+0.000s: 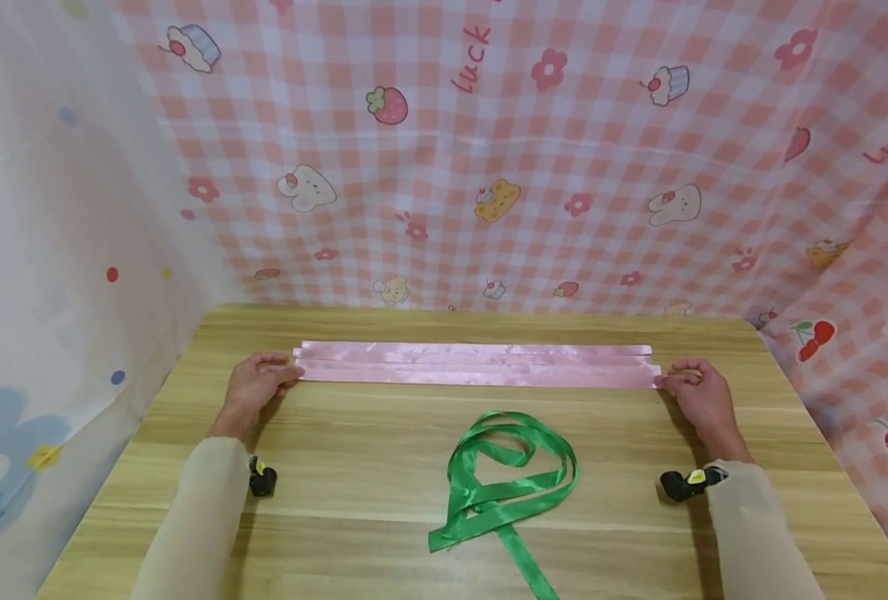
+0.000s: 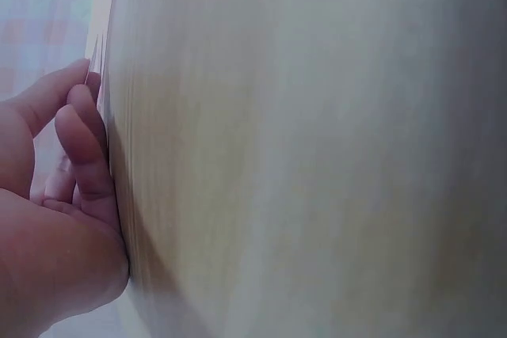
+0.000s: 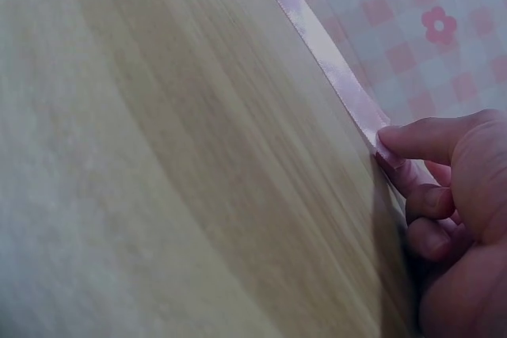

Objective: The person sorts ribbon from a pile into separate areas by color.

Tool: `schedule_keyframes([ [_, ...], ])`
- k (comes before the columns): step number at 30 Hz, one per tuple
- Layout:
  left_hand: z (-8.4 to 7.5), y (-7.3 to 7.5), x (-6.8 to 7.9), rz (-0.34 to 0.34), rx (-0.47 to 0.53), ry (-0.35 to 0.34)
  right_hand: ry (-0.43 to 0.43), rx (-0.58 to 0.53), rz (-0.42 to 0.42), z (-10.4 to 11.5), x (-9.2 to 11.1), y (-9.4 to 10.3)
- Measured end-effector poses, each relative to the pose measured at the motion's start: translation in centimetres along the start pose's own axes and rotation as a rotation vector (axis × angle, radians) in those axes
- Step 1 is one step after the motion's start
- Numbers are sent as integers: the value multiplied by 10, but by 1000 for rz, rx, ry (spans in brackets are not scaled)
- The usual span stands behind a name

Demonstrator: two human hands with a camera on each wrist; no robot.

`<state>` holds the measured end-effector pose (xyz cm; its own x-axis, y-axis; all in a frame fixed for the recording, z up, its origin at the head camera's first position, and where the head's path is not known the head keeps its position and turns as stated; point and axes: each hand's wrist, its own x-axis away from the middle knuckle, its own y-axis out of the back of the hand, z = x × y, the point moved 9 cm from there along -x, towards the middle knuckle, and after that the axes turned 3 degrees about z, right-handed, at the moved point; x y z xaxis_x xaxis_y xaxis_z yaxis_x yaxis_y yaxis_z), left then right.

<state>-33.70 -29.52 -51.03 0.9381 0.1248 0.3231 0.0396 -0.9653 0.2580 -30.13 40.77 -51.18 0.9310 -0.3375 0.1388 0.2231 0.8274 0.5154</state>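
Pink satin ribbon (image 1: 474, 375) lies across the far part of the table in side-by-side rows, running left to right. My left hand (image 1: 258, 387) pinches its left end between thumb and finger; in the left wrist view the ribbon (image 2: 100, 13) shows only as a thin edge at the fingertips. At the other end, my right hand (image 1: 702, 402) pinches the near row's corner. The right wrist view has the thumb on top of the ribbon (image 3: 337, 77) and a finger under it. Nearer to me, a green satin ribbon (image 1: 522, 489) lies loosely looped, touched by neither hand.
The wooden table (image 1: 354, 517) has a pink checked cloth (image 1: 444, 167) with printed figures behind it and on the right. A white printed cloth (image 1: 77, 225) hangs at the left. Small black cameras (image 1: 262, 481) are worn at both wrists. One green ribbon tail runs off the bottom edge.
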Motion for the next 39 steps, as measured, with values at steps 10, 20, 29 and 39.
schedule_keyframes([
  [10,2,2,-1,-37,-13,5,5,-38,-22,2,0,0],
  [20,2,1,-3,-49,-10,-2,-14,-35,-47,2,0,1],
  [29,2,0,-1,-54,25,6,-11,-29,-51,3,1,1],
  [39,3,2,0,-58,141,24,12,-82,-8,1,3,1],
])
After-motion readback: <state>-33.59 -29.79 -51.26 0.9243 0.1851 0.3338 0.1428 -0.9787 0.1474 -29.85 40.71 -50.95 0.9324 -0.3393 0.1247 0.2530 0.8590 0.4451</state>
